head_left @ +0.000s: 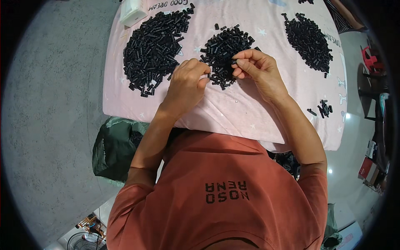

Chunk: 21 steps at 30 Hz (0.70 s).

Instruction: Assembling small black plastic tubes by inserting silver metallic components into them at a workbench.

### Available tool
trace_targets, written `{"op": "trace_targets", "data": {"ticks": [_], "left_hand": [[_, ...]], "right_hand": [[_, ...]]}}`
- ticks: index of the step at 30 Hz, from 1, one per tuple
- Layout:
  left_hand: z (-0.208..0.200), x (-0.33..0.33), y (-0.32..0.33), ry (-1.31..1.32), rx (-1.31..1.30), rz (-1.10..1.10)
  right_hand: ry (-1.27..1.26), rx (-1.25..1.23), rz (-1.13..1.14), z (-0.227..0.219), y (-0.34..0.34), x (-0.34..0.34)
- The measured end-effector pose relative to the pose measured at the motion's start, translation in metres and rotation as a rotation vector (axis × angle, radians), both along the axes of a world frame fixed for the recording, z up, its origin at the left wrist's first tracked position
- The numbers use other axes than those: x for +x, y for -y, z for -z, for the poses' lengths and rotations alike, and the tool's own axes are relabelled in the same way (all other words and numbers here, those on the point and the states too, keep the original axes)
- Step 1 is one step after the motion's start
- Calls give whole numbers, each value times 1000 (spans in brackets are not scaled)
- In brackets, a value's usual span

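Note:
Three heaps of small black cylindrical pieces lie on a pink cloth-covered table: a large left heap (154, 50), a middle heap (223, 50) and a right heap (309, 41). My right hand (264, 73) is at the right side of the middle heap, thumb and forefinger pinched on a small black cylindrical piece (234, 62). Between the left and middle heaps is my left hand (187, 85). Its thumb and fingers close around a small dark piece (208, 76), mostly hidden, whose kind I cannot make out.
A few loose black pieces (325, 109) lie near the table's right edge. A white box (133, 11) stands at the far left corner. Below the table's left front is a dark green sack (114, 150). A red stool (371, 60) and another person's arm (348, 14) show at the right.

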<state>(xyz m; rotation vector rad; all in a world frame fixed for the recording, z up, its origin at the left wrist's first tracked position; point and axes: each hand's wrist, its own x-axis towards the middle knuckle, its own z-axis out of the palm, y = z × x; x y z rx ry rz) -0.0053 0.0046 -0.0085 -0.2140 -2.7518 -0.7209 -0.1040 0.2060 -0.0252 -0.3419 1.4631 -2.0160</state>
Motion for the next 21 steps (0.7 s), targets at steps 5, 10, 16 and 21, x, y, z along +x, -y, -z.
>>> {"op": "trace_targets", "data": {"ticks": [5, 10, 16, 21], "left_hand": [[-6, 2, -1, 29, 39, -19], [-1, 0, 5, 18, -2, 36], [-5, 0, 1, 1, -26, 47], [-15, 1, -9, 81, 117, -13]], "right_hand": [[-5, -18, -23, 1, 0, 1], [-29, -18, -44, 1, 0, 2], [-15, -1, -71, 1, 2, 4], [-27, 18, -84, 0, 2, 5]]}}
